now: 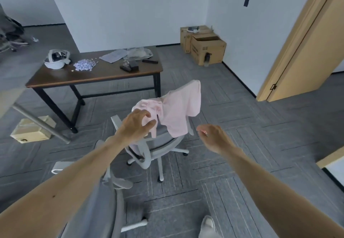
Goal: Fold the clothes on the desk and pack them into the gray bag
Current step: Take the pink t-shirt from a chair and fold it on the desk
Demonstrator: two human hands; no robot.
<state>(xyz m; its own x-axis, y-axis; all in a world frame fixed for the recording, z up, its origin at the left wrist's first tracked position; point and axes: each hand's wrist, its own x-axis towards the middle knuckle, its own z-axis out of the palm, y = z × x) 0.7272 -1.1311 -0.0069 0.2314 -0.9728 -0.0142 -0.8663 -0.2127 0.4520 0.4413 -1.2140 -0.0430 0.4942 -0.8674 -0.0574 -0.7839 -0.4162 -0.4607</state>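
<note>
A pale pink garment point(176, 111) hangs over the back of a grey office chair point(158, 144) in the middle of the room. My left hand point(136, 126) is at the garment's left edge, fingers curved and thumb apart from them, with pink cloth showing in the gap; no firm grip is visible. My right hand point(214, 137) hovers to the right of the chair, fingers relaxed, touching nothing. A pale grey bag-like thing with a loop handle point(59, 167) lies on the floor by my left forearm, partly hidden.
A brown desk point(111, 75) behind the chair carries a white headset point(56, 60), a pile of small pale pieces point(84, 65), papers and black items. A second grey chair point(113, 200) stands close below me. Cardboard boxes point(206, 49) sit at the back right, a wooden door point(301, 51) stands right.
</note>
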